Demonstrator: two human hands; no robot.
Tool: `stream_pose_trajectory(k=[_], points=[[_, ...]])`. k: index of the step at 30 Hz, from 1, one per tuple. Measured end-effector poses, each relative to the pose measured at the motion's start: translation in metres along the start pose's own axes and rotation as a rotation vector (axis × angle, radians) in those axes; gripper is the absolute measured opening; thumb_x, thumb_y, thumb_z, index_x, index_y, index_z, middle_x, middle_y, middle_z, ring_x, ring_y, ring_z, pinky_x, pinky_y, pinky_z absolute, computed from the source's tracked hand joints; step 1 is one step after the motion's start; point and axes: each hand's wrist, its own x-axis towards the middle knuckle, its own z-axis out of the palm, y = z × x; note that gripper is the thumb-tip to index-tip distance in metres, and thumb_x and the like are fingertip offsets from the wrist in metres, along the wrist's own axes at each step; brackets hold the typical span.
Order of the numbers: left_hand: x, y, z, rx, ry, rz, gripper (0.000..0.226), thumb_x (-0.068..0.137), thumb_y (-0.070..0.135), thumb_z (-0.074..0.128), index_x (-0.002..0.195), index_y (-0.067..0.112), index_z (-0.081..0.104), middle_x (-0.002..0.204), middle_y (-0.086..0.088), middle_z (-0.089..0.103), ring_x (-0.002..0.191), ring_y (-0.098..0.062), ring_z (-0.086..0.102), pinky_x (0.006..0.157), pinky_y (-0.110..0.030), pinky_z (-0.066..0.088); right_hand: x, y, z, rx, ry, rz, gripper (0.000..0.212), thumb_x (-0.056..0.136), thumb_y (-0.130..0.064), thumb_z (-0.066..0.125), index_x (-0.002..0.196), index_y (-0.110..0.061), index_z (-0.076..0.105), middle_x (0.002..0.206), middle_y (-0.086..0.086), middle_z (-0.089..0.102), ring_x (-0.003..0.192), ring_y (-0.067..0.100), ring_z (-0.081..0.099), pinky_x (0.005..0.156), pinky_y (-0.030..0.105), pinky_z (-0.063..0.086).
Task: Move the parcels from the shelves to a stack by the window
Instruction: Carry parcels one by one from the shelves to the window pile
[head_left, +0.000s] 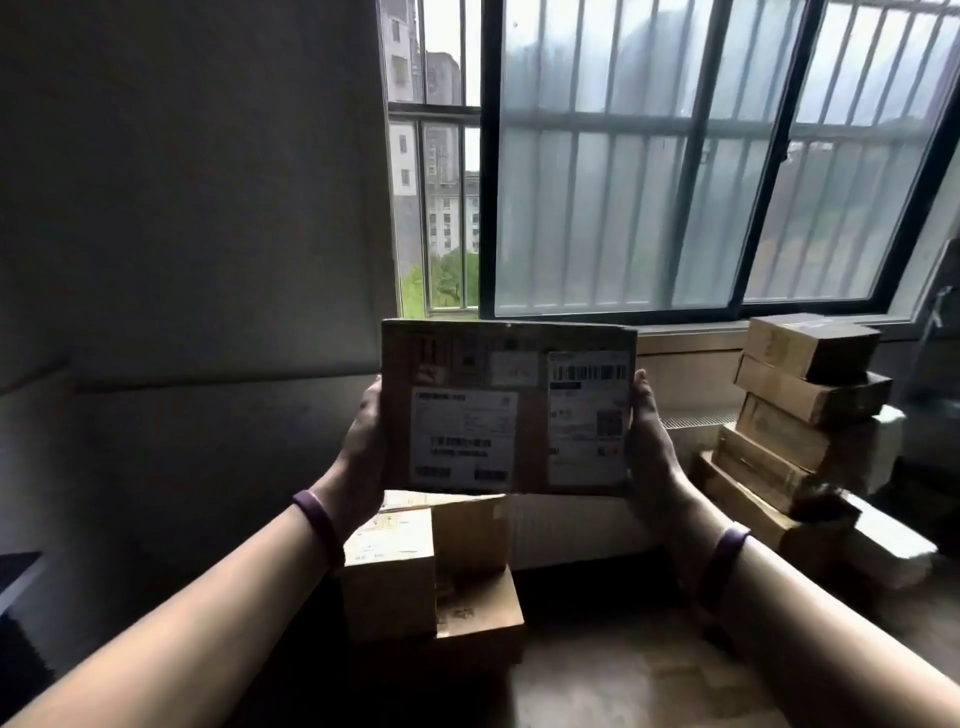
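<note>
Here, a person's left hand (363, 441) and right hand (649, 441) clamp a stiff, seemingly light cardboard parcel (506, 410) by its side edges, window (649, 171) at twelve o'clock, stacked parcels (800, 415) at three.

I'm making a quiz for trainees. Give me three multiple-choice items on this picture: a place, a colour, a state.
1. Beside the held parcel, the tall stack stands: A left; B right; C above.
2. The wristbands are: A purple; B green; C white.
3. The held parcel is: A set on a chair; B gripped by both hands; C in one hand.
Answers: 1 B, it rises on the right. 2 A, both wrists show purple. 3 B, left hand and right hand grip its side edges.
</note>
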Motion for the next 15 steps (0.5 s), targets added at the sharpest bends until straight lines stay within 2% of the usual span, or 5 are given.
stream_pose_trajectory(k=[5, 8, 9, 12, 15], points=[[0.054, -0.017, 0.028, 0.016, 0.020, 0.004, 0.044, 0.101, 0.046, 0.034, 0.103, 0.013, 0.063, 0.096, -0.012, 0.068, 0.088, -0.030, 0.066, 0.077, -0.049, 0.055, 0.078, -0.013, -0.018, 0.013, -0.049, 0.028, 0.069, 0.101, -0.062, 0.019, 0.125, -0.017, 0.065, 0.112, 0.014, 0.074, 0.100, 0.031, 0.071, 0.087, 0.048, 0.057], [0.082, -0.020, 0.036, -0.014, 0.049, 0.026, 0.042, 0.092, 0.049, 0.043, 0.102, 0.013, 0.061, 0.092, -0.011, 0.066, 0.083, -0.029, 0.064, 0.072, -0.042, 0.055, 0.120, -0.014, -0.020, 0.038, -0.084, 0.065, 0.067, 0.101, -0.062, 0.018, 0.112, -0.017, 0.067, 0.098, 0.009, 0.078, 0.086, 0.024, 0.076, 0.070, 0.040, 0.062], [0.091, -0.021, 0.037, -0.028, 0.051, 0.035, 0.043, 0.085, 0.051, 0.044, 0.100, 0.015, 0.061, 0.091, -0.011, 0.066, 0.080, -0.027, 0.064, 0.070, -0.042, 0.056, 0.133, -0.014, -0.020, 0.040, -0.091, 0.064, 0.067, 0.101, -0.062, 0.018, 0.110, -0.018, 0.068, 0.096, 0.008, 0.078, 0.087, 0.023, 0.076, 0.074, 0.040, 0.062], [0.121, -0.028, 0.035, -0.082, 0.046, 0.034, 0.049, 0.087, 0.048, 0.044, 0.112, 0.008, 0.056, 0.110, -0.024, 0.059, 0.099, -0.038, 0.058, 0.088, -0.064, 0.047, 0.171, -0.012, -0.016, 0.046, -0.093, 0.055, 0.066, 0.101, -0.061, 0.020, 0.116, -0.018, 0.067, 0.104, 0.009, 0.077, 0.099, 0.026, 0.072, 0.092, 0.046, 0.055], [0.159, -0.046, 0.020, -0.099, 0.115, -0.017, 0.047, 0.101, 0.044, 0.034, 0.121, 0.007, 0.054, 0.120, -0.028, 0.056, 0.110, -0.043, 0.056, 0.098, -0.074, 0.038, 0.204, -0.007, -0.009, 0.049, -0.080, 0.062, 0.063, 0.102, -0.060, 0.020, 0.110, -0.019, 0.068, 0.096, 0.006, 0.078, 0.086, 0.020, 0.075, 0.075, 0.038, 0.061]])
